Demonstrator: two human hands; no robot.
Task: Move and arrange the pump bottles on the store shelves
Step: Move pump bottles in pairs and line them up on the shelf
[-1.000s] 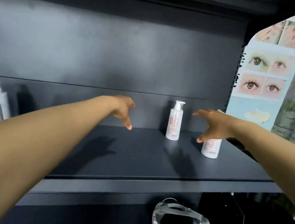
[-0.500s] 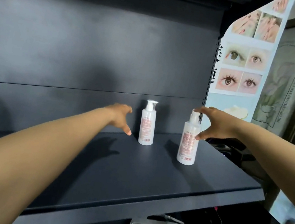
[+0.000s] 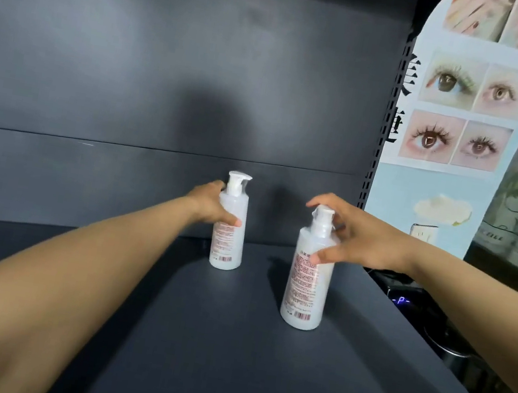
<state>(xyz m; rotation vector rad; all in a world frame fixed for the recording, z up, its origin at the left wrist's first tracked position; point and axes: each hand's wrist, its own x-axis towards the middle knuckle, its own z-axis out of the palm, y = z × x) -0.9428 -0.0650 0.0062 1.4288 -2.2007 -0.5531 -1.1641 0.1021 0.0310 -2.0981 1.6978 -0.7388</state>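
Two white pump bottles with red print stand upright on a dark shelf (image 3: pixel 207 352). The far bottle (image 3: pixel 227 249) is near the back panel; my left hand (image 3: pixel 206 204) wraps its upper body, thumb across the front. The near bottle (image 3: pixel 303 293) stands to the right and closer to me. My right hand (image 3: pixel 362 244) curls round its neck and pump from the right, with the thumb pressed on the bottle's front and the fingers behind the pump.
The shelf's dark back panel (image 3: pixel 167 78) rises behind the bottles. A slotted upright (image 3: pixel 380 141) marks the shelf's right end, with a poster of eyes (image 3: pixel 454 109) beside it. A dark device with a blue display (image 3: pixel 401 300) sits past the right edge.
Both hands have reached forward from open air onto the bottles: the left now wraps the far one, the right closes on the near one. The view has moved closer and to the right.
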